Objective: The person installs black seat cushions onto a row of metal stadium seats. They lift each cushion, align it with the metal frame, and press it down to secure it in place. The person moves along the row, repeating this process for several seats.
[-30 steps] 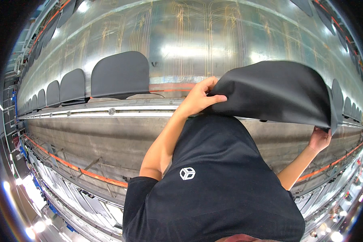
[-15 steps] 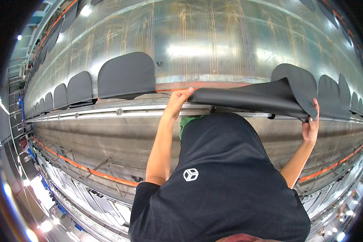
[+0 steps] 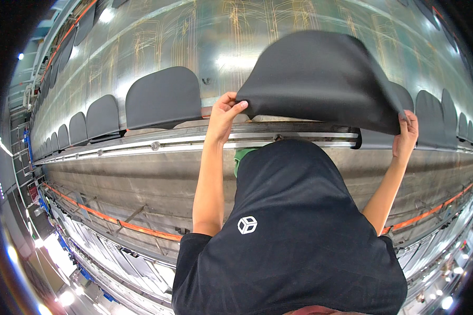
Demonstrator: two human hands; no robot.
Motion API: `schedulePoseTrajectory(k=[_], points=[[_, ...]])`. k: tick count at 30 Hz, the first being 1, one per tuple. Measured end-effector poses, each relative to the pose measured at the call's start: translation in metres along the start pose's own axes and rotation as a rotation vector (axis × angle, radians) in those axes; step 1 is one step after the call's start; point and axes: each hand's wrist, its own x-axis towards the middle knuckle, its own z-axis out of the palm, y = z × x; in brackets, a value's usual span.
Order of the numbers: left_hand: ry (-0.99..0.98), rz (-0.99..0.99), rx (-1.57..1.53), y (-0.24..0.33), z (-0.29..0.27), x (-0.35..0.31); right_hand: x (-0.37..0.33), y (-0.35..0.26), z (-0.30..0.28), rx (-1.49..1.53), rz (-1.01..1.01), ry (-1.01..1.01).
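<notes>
A large dark grey sheet piece (image 3: 315, 79) with a rounded far edge is stretched between my two hands. Its near left corner is pinched by my left hand (image 3: 225, 114), thumb on top. At the near right corner, my right hand (image 3: 406, 134) grips the edge, its fingers partly hidden by the material. The sheet bulges upward in the middle, and its far part is smeared by motion. Beneath and beyond it stretches a shiny metal table (image 3: 223, 39).
Similar grey pieces lie along the table's near edge, one to the left (image 3: 164, 98) and another to the right (image 3: 435, 118). A metal rail (image 3: 184, 143) runs along the near side. Behind me is an orange-edged frame (image 3: 126, 226).
The sheet was folded over into a roll-like shape; now it is opened out and its far part has swung away from me. Both hands have risen slightly, still gripping its corners.
</notes>
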Motion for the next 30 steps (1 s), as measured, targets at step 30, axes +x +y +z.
schedulePoseTrajectory(k=[30], points=[[0.565,-0.035,0.893,-0.067,-0.118,0.037,0.003,0.227,0.133,-0.483,0.37,-0.162]])
